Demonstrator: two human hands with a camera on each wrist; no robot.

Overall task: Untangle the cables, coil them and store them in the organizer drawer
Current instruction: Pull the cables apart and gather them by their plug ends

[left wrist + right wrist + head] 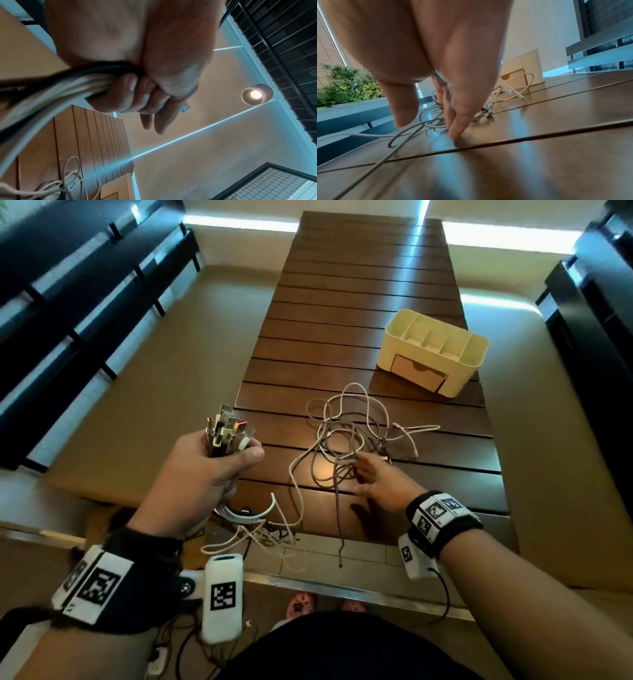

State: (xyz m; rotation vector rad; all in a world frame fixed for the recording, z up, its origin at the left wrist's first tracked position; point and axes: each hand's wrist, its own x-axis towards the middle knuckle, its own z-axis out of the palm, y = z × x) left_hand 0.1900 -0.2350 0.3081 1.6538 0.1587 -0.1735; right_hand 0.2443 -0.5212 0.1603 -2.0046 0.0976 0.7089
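Observation:
My left hand (219,463) grips a bundle of cable ends (227,429) upright, left of the table, with USB plugs sticking out above the fist. The cables (51,92) run from the fist in the left wrist view and hang past the table's near edge. A tangle of white and grey cables (346,436) lies on the slatted wooden table (359,313). My right hand (373,474) reaches into that tangle with fingers extended, and its fingertips (455,134) touch the tabletop among the cables (433,121). The cream organizer (435,350), its drawer (416,373) slightly open, stands at the far right.
Cable loops (260,535) dangle over the near table edge toward a tiled floor. Dark slatted benches (78,302) flank the table on the left and another dark structure (596,313) on the right. A planter with green shrubs (346,83) shows in the right wrist view.

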